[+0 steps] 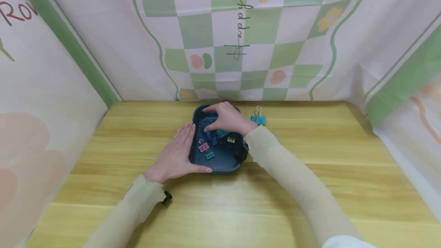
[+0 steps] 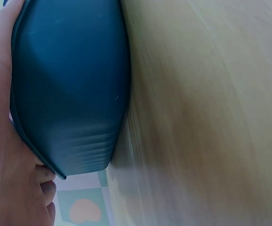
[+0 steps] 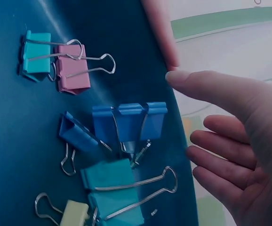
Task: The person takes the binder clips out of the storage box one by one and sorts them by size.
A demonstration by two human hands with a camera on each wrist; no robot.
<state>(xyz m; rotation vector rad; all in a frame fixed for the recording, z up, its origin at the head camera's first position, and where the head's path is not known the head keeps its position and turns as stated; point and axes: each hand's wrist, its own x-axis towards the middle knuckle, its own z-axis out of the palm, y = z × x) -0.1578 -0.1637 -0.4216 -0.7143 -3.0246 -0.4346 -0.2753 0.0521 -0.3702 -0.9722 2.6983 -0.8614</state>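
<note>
A dark blue tray is sitting at the middle of the wooden table, holding a scatter of binder clips. The left hand is lying flat against the tray's rim at 9 o'clock, fingers straight and the thumb running along the near edge; in the left wrist view the palm is pressing on the tray's outer wall. The right hand is hovering over the tray's 12 o'clock part, fingers relaxed and spread, gripping nothing; the right wrist view is showing its fingertips just beside the blue clips without closing on them. Inside the tray, a pink clip is touching a small teal clip, a larger teal clip is lying next to the blue ones, and a pale yellow clip is sitting beside it. One more teal clip is standing on the table at 2 o'clock of the tray, apart from it
</note>
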